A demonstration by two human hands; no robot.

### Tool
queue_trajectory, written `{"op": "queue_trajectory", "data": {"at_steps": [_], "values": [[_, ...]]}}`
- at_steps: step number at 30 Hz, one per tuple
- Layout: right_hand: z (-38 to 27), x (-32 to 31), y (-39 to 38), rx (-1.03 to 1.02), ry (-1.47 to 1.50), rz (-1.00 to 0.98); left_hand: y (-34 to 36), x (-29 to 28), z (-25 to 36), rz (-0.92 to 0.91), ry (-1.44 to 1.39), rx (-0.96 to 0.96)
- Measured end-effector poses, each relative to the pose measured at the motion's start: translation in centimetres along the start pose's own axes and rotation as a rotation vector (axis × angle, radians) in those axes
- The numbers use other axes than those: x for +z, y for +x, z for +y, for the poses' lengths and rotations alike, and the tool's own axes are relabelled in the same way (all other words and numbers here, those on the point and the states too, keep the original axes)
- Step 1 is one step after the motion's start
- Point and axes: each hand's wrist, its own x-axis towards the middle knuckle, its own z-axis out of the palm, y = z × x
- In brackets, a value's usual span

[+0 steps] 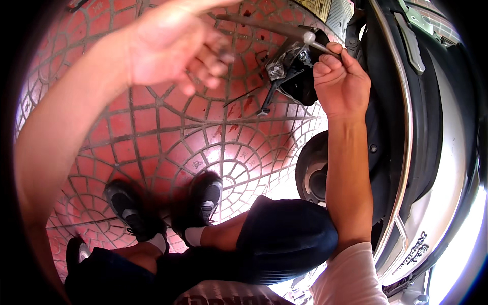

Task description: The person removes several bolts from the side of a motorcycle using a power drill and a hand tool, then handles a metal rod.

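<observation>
My right hand point(343, 84) is closed, thumb and fingers pinching the end of a slim metal hand tool point(321, 47). This tool has a rounded silver joint, from which a long, blurred brown bar point(259, 25) stretches left; the exact kind of tool cannot be made out. My left hand point(175, 48) is raised at upper left, smeared by motion, fingers loosely curled and apart with nothing seen in them. Just below the tool, a black and silver mechanical part of the scooter point(290, 73) with a lever sits low over the paving.
A scooter point(437, 168) with silver and black body panels and a curved metal rail point(406, 127) fills the right side. Its round black part point(312, 168) is near my right forearm. Red patterned paving point(168, 132) lies below, around my black shoes point(203, 195).
</observation>
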Motion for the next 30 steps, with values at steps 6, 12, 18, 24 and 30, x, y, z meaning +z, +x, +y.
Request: {"op": "queue_trajectory", "data": {"at_steps": [6, 12, 18, 24, 30], "values": [[-0.7, -1.1, -0.2, 0.019, 0.032, -0.06, 5.4, 4.6, -0.9, -0.372, -0.086, -0.022], [-0.8, -1.4, -0.3, 0.022, 0.007, -0.115, 4.5, 7.8, -2.2, 0.13, 0.371, 0.421], [-0.8, -1.6, -0.1, 0.026, 0.096, -0.11, 5.6, 5.8, -1.6, 0.433, 1.09, 0.766], [-0.7, -1.1, 0.1, 0.021, 0.138, -0.128, 6.4, 3.0, 0.2, 0.698, 1.726, 1.34], [-0.7, -1.4, -0.2, 0.051, 0.155, -0.143, 3.2, -0.1, -1.5, 0.52, 1.177, 0.985]]}}
